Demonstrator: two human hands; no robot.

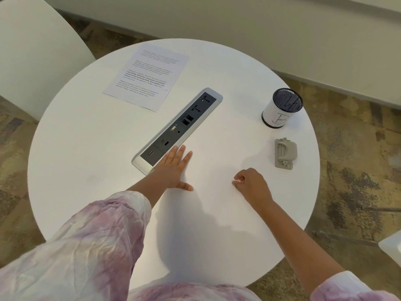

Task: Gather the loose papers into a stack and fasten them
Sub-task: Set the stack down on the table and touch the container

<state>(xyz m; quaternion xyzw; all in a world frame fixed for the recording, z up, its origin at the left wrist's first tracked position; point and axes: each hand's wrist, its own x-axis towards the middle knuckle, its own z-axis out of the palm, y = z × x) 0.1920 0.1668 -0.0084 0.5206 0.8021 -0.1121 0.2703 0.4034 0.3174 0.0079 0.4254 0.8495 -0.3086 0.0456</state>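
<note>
Printed white papers [147, 77] lie flat at the far left of the round white table [86, 148], looking like one sheet or a close pile. A grey stapler-like fastener [285, 153] lies on its side at the right. My left hand [173, 168] rests flat on the table with fingers spread, touching the near end of the socket panel and holding nothing. My right hand [251, 185] sits on the table with fingers curled into a loose fist, nothing visible in it, a hand's width short of the fastener.
A silver and dark socket panel [180, 127] runs diagonally across the table's middle. A mesh pen cup [281, 108] with a white label marked B stands at the right edge. A white chair [28, 53] is at the far left. Patterned carpet surrounds the table.
</note>
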